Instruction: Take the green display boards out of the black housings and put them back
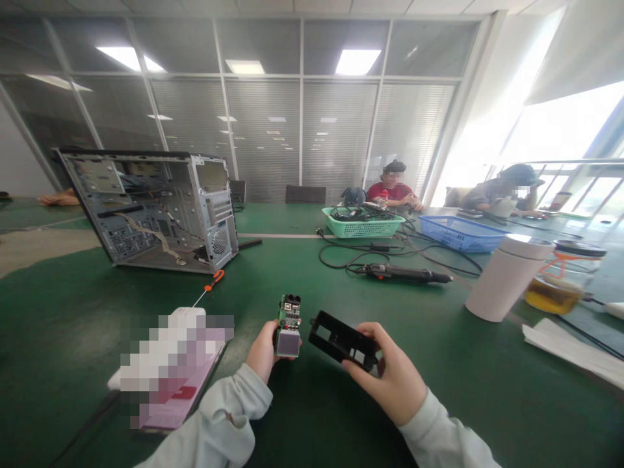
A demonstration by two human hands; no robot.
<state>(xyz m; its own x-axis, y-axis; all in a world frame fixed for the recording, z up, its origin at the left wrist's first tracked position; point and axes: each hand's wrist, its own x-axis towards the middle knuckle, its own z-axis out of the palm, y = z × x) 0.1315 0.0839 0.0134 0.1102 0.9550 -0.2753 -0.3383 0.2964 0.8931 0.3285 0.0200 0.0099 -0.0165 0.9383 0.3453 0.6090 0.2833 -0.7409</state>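
Observation:
My left hand (264, 351) is closed around a small green circuit board (288, 325) that carries a square grey display and two round dark parts at its top end. To its right, my right hand (392, 370) grips a black plastic housing (336, 339) with rectangular cut-outs, its thumb below and fingers above. The housing is tilted, and a narrow gap separates it from the board. Both are held over the green table (273, 273). An orange-handled screwdriver (214, 281) lies beyond my left hand.
An open computer case (160, 214) stands at the left. A pixelated white object (160, 351) lies nearer. Across the table are a green basket (363, 227) of cables, a blue basket (463, 235) and a black electric screwdriver (409, 273). A white tumbler (507, 279) stands right. Two people sit beyond.

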